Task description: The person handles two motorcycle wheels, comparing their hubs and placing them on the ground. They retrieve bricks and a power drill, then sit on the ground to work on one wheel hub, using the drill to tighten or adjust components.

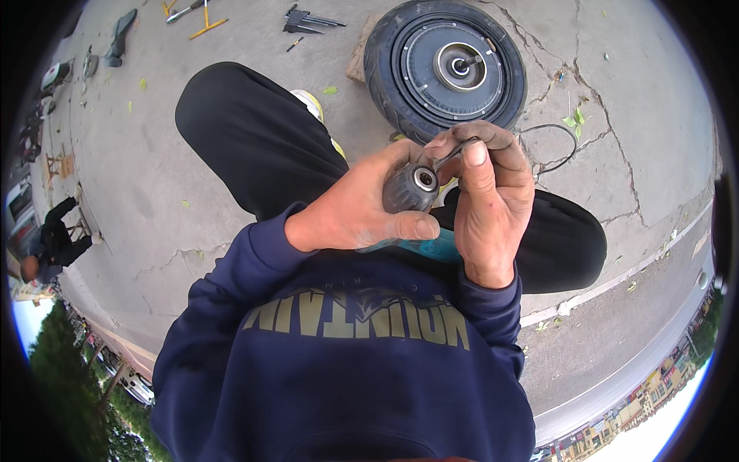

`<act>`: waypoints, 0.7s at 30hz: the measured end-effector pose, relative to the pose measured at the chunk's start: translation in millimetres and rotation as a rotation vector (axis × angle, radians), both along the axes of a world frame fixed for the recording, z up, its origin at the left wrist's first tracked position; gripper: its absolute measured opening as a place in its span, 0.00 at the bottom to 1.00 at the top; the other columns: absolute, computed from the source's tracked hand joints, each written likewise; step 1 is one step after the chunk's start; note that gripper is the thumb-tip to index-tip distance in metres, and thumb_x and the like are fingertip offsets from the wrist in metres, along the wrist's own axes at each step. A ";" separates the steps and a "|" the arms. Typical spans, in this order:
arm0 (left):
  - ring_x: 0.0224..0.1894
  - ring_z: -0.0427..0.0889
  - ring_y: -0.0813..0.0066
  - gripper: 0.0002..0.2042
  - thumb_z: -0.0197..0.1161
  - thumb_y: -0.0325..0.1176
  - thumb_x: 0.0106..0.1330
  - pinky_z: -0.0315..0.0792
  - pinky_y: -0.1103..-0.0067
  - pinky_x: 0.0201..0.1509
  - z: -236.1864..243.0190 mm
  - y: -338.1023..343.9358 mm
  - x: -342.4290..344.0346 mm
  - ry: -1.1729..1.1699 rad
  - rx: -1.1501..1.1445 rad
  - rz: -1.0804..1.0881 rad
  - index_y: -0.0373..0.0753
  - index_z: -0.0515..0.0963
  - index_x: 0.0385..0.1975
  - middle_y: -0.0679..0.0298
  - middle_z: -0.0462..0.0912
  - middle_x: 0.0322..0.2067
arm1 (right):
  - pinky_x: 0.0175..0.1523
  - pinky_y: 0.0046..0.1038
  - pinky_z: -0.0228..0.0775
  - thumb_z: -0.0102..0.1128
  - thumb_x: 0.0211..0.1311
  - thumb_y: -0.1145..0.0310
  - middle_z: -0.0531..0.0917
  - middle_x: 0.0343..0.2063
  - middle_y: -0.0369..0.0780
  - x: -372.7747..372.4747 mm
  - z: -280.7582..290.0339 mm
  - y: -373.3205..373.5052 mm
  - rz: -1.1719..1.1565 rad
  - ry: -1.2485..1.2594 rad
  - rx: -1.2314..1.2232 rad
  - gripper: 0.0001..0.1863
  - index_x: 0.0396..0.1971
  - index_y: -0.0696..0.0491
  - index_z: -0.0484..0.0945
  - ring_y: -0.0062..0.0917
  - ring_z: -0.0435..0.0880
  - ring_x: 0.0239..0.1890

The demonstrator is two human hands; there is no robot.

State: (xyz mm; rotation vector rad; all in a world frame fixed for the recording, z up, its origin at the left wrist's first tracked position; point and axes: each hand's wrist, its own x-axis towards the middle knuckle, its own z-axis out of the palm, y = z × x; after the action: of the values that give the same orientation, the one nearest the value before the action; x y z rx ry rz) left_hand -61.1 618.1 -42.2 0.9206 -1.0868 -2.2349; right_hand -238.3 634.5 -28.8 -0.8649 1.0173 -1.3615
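Note:
My left hand (346, 204) is wrapped round the black chuck (404, 191) of a power drill, whose round metal mouth faces up. Part of the drill's teal body (435, 249) shows beneath my hands, over my lap. Close beside the chuck, my right hand (493, 196) is closed, with its thumb and fingers pinching a thin dark piece (453, 156). That piece reaches toward the chuck's edge; its exact kind is too small to tell. Just beyond my hands lies a hub motor wheel (419, 69) with a black tyre and a central axle.
A black cable (573, 138) loops out on the ground right of the wheel. Farther off lie a set of hex keys (308, 21), a yellow T-handle tool (206, 29) and a ratchet wrench (185, 11). Cracks cross the concrete (608, 123). Another person (58, 235) sits at far left.

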 end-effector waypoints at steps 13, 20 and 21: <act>0.40 0.82 0.76 0.50 0.73 0.73 0.49 0.78 0.79 0.44 -5.9 18.0 -22.9 -0.039 0.013 -0.006 0.34 0.64 0.55 0.62 0.78 0.39 | 0.44 0.22 0.75 0.56 0.78 0.67 0.85 0.40 0.44 -16.2 -21.1 32.0 -0.056 -0.049 0.047 0.10 0.46 0.60 0.78 0.23 0.83 0.42; 0.45 0.80 0.74 0.36 0.65 0.60 0.69 0.76 0.75 0.50 -31.7 -0.8 -31.8 0.061 -0.061 -0.195 0.31 0.65 0.57 0.59 0.76 0.47 | 0.44 0.22 0.76 0.54 0.79 0.67 0.85 0.42 0.43 -26.9 -34.8 34.1 -0.129 0.025 0.090 0.11 0.45 0.61 0.78 0.20 0.82 0.40; 0.44 0.80 0.74 0.36 0.63 0.62 0.70 0.76 0.76 0.48 -34.1 -2.6 -34.8 0.070 -0.058 -0.185 0.31 0.65 0.56 0.59 0.76 0.46 | 0.42 0.21 0.77 0.54 0.79 0.67 0.85 0.42 0.43 -29.1 -33.9 35.9 -0.115 0.008 0.124 0.11 0.45 0.61 0.78 0.20 0.81 0.39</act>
State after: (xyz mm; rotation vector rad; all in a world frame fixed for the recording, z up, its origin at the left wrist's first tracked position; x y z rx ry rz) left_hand -95.9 615.6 -76.3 0.7393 -1.2418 -2.3508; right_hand -267.4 670.4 -62.7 -0.7289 1.1603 -1.3762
